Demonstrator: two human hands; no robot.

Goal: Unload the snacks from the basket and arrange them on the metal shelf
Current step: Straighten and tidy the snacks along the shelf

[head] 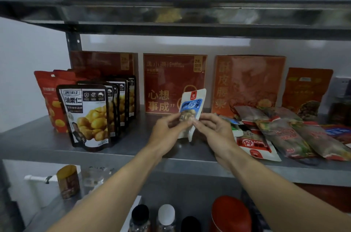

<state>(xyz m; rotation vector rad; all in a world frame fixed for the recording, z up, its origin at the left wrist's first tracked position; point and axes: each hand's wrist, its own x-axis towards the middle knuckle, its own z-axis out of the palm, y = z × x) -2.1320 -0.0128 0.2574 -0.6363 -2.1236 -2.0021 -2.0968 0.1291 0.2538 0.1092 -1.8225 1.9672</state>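
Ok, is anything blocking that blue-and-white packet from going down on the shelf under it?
Nothing visible does. Left hand and right hand pinch the packet over a bare stretch of metal shelf, between the chestnut pouches to the left and the pile of flat packets to the right; the red box stands behind.

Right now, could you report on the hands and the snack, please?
Left hand, right hand pinch peanut packet, upright over metal shelf. Flat snack packets crowd the right.
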